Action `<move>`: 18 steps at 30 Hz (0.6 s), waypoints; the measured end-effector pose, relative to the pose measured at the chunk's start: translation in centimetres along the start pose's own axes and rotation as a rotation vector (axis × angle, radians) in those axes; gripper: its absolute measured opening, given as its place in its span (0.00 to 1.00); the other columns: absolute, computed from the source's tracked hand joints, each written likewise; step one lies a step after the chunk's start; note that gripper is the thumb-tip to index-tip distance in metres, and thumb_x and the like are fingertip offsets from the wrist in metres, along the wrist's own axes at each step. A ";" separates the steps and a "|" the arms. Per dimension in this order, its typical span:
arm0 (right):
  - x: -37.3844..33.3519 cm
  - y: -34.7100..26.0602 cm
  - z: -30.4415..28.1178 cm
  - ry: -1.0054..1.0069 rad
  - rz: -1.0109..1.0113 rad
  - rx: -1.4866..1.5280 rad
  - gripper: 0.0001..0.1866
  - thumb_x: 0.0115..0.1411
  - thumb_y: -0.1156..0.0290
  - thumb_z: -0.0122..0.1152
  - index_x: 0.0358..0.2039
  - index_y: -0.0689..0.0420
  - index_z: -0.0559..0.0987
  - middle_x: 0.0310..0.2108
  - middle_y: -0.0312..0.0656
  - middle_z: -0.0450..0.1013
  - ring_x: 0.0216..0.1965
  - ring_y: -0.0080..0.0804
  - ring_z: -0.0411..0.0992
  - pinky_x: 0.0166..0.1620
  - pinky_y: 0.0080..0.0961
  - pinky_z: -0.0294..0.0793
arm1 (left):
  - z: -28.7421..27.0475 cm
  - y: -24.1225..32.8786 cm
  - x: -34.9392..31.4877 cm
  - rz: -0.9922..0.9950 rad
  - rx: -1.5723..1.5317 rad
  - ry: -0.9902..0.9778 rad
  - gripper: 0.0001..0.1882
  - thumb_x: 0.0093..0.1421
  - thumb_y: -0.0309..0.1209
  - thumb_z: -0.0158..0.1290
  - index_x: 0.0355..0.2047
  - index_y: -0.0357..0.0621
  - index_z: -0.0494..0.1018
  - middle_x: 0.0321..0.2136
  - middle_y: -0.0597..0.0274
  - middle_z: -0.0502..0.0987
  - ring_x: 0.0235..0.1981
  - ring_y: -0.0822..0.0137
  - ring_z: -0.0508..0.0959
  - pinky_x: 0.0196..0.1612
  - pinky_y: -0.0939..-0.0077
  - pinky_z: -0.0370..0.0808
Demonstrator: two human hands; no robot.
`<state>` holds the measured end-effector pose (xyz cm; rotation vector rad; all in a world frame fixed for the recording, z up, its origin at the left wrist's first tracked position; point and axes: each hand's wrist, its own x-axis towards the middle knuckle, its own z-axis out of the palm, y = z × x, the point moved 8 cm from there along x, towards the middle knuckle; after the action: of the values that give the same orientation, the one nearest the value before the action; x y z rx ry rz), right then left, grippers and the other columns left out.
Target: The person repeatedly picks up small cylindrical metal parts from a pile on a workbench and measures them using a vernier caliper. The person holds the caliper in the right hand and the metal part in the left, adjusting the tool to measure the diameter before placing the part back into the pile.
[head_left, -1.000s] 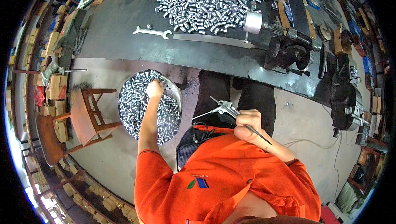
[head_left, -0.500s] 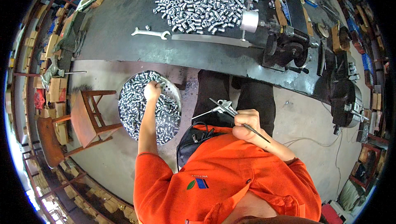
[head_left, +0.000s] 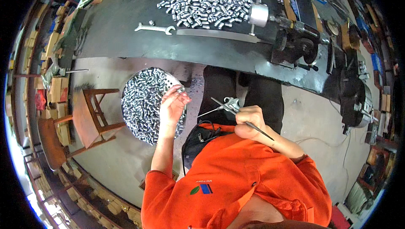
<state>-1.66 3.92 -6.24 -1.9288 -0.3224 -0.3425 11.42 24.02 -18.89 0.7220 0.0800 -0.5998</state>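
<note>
My left hand [head_left: 173,107] is raised over the right side of a round perforated metal basin [head_left: 171,81]. Its fingertips pinch a small shiny metal sleeve [head_left: 181,89]. Many similar short metal sleeves [head_left: 143,106] fill the basin. In front of my lap, my right hand [head_left: 249,122] is closed around a slim dark rod [head_left: 262,132] shaped like a file, which sticks out at both ends of the fist. Right beside that fist is a silver air blow gun [head_left: 231,104] with a thin nozzle pointing left; whether the hand also grips it, I cannot tell.
A dark workbench [head_left: 114,39] spans the far side, bearing a large heap of metal sleeves [head_left: 211,1], an open-end wrench [head_left: 154,28] and a geared machine with a chuck [head_left: 295,43]. A wooden chair [head_left: 84,121] stands left of the basin. Another dark machine [head_left: 356,102] is at right.
My left hand has come up out of the sleeves in the basin and moved right and nearer to me, with one sleeve in its fingertips. The right hand keeps its grip on the rod.
</note>
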 end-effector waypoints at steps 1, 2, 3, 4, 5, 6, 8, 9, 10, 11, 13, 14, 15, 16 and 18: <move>0.3 -0.2 -0.1 -0.002 -0.024 0.001 0.13 0.34 0.79 0.53 0.09 0.58 0.57 0.10 0.41 0.53 0.10 0.38 0.56 0.15 0.32 0.52 | 1.1 -0.6 0.1 -0.048 -0.019 -0.056 0.16 0.56 0.27 0.48 0.44 0.34 0.68 0.29 0.51 0.75 0.28 0.59 0.77 0.38 0.61 0.75; 0.6 -0.3 0.0 -0.007 -0.030 0.001 0.13 0.34 0.79 0.53 0.09 0.58 0.57 0.10 0.41 0.53 0.10 0.38 0.56 0.15 0.32 0.52 | 2.3 -1.1 0.1 -0.062 -0.003 -0.098 0.15 0.56 0.27 0.48 0.43 0.33 0.68 0.27 0.53 0.75 0.25 0.61 0.76 0.35 0.62 0.74; 0.8 -0.3 0.0 -0.008 -0.031 0.005 0.13 0.35 0.79 0.53 0.09 0.58 0.57 0.10 0.41 0.53 0.10 0.38 0.56 0.15 0.32 0.52 | 3.6 -1.5 0.0 -0.084 0.012 -0.122 0.15 0.57 0.29 0.48 0.42 0.33 0.69 0.26 0.53 0.74 0.25 0.61 0.76 0.33 0.63 0.74; 1.0 -0.2 0.0 -0.009 -0.034 0.010 0.13 0.35 0.79 0.53 0.09 0.59 0.57 0.10 0.41 0.53 0.10 0.39 0.56 0.15 0.32 0.53 | 4.8 -1.9 -0.1 -0.105 0.025 -0.146 0.15 0.58 0.31 0.49 0.42 0.33 0.69 0.25 0.54 0.74 0.24 0.61 0.76 0.32 0.63 0.73; 1.3 -0.2 0.1 -0.021 -0.026 0.020 0.13 0.35 0.78 0.54 0.10 0.59 0.57 0.09 0.42 0.53 0.10 0.39 0.56 0.16 0.32 0.53 | 5.5 -2.5 -0.1 -0.124 0.027 -0.151 0.15 0.57 0.32 0.49 0.41 0.34 0.69 0.23 0.57 0.73 0.23 0.64 0.74 0.30 0.66 0.72; 1.3 0.0 0.3 -0.051 -0.020 0.044 0.13 0.35 0.78 0.55 0.10 0.59 0.58 0.10 0.42 0.54 0.11 0.40 0.57 0.16 0.32 0.54 | 6.1 -3.1 -0.2 -0.143 0.029 -0.155 0.15 0.57 0.34 0.50 0.40 0.36 0.70 0.21 0.59 0.72 0.21 0.66 0.73 0.28 0.68 0.71; 1.7 0.2 0.7 -0.091 0.015 0.083 0.13 0.36 0.76 0.56 0.10 0.59 0.59 0.10 0.42 0.56 0.12 0.41 0.59 0.17 0.32 0.56 | 7.2 -3.9 -0.5 -0.194 0.054 -0.165 0.15 0.57 0.37 0.51 0.38 0.37 0.70 0.17 0.61 0.70 0.17 0.68 0.70 0.24 0.71 0.68; 1.7 0.4 0.8 -0.098 0.019 0.100 0.13 0.37 0.75 0.57 0.11 0.58 0.59 0.10 0.43 0.56 0.12 0.41 0.60 0.17 0.32 0.56 | 7.8 -4.2 -0.7 -0.227 0.077 -0.172 0.15 0.57 0.38 0.50 0.38 0.37 0.70 0.16 0.62 0.69 0.15 0.68 0.68 0.22 0.71 0.68; 1.7 0.5 0.8 -0.105 0.022 0.116 0.13 0.37 0.75 0.57 0.11 0.58 0.60 0.10 0.43 0.57 0.12 0.42 0.61 0.17 0.32 0.56 | 8.2 -4.6 -0.9 -0.259 0.099 -0.178 0.16 0.58 0.38 0.50 0.37 0.37 0.70 0.14 0.62 0.68 0.14 0.68 0.67 0.20 0.72 0.67; 1.8 0.6 0.9 -0.116 0.022 0.136 0.14 0.38 0.74 0.57 0.11 0.58 0.60 0.11 0.43 0.58 0.13 0.42 0.61 0.17 0.32 0.57 | 8.4 -4.7 -1.0 -0.262 0.094 -0.164 0.16 0.59 0.40 0.48 0.36 0.37 0.70 0.13 0.61 0.68 0.11 0.67 0.67 0.18 0.73 0.66; 1.9 0.8 1.1 -0.135 0.008 0.138 0.13 0.38 0.73 0.58 0.11 0.58 0.61 0.11 0.43 0.59 0.14 0.44 0.62 0.17 0.33 0.57 | 8.6 -4.9 -1.1 -0.286 0.138 -0.155 0.16 0.61 0.39 0.47 0.35 0.34 0.70 0.15 0.58 0.71 0.12 0.65 0.71 0.21 0.71 0.70; 1.9 0.9 1.2 -0.145 -0.001 0.139 0.13 0.38 0.72 0.58 0.12 0.58 0.61 0.11 0.44 0.59 0.14 0.44 0.63 0.18 0.33 0.57 | 8.8 -4.8 -1.2 -0.296 0.160 -0.151 0.17 0.61 0.39 0.46 0.34 0.33 0.70 0.16 0.57 0.72 0.13 0.64 0.72 0.22 0.71 0.71; 1.6 1.4 1.4 -0.158 0.011 0.130 0.13 0.39 0.72 0.59 0.12 0.58 0.63 0.11 0.44 0.60 0.15 0.45 0.64 0.18 0.34 0.59 | 9.1 -4.7 -1.3 -0.304 0.183 -0.129 0.17 0.61 0.38 0.46 0.34 0.33 0.70 0.16 0.56 0.73 0.14 0.64 0.73 0.22 0.73 0.72; 1.6 1.5 1.6 -0.173 0.024 0.132 0.12 0.39 0.71 0.59 0.12 0.58 0.63 0.11 0.44 0.60 0.15 0.46 0.64 0.18 0.34 0.59 | 9.5 -4.5 -1.2 -0.275 0.281 -0.148 0.17 0.61 0.38 0.46 0.33 0.33 0.71 0.16 0.56 0.73 0.14 0.65 0.73 0.22 0.74 0.72; 1.5 1.8 1.8 -0.203 0.050 0.132 0.12 0.39 0.71 0.59 0.12 0.58 0.63 0.12 0.45 0.61 0.15 0.46 0.65 0.19 0.34 0.60 | 10.1 -4.1 -1.0 -0.216 0.477 -0.190 0.16 0.61 0.37 0.47 0.33 0.32 0.71 0.17 0.56 0.73 0.15 0.66 0.74 0.22 0.76 0.72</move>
<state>0.52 4.99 -7.85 -1.8413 -0.4189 -0.0900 7.04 15.53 -13.44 1.1220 -0.1691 -0.9065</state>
